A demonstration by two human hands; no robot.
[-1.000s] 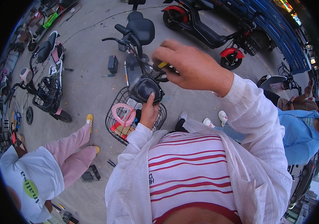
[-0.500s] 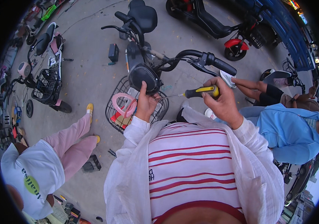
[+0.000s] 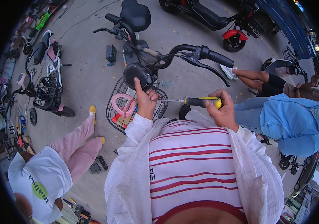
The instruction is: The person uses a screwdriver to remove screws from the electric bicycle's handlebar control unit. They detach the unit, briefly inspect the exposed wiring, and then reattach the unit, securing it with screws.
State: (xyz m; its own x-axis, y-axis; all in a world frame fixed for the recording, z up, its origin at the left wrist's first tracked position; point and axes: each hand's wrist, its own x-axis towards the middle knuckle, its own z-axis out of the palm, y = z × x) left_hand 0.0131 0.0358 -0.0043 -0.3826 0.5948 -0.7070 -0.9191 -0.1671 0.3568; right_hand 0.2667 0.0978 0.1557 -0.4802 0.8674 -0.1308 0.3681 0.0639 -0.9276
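The black headlight (image 3: 138,75) sits at the front of a bike, and the left hand (image 3: 145,105) is right at its lower edge: the thumb lies straight up against the headlight's face, while the other fingers curl together just below and to the right of it. The bent fingers hide what they enclose, so I cannot tell whether they clamp the headlight or something small beneath it. The screwdriver (image 3: 204,102) lies nearly level, to the right of the headlight and somewhat lower, its thin shaft pointing left and ending at those curled fingers; whether the tip touches them or a part behind is unclear. The right hand (image 3: 224,111), farther right of the headlight, has its fingers closed around the end of the yellow-and-black handle, with the thumb pressed along the near side. Above and to the right of the headlight is a black handlebar grip (image 3: 220,58), untouched by either hand. Below the headlight is a wire basket (image 3: 109,116) with a pink ring (image 3: 131,108) in it.
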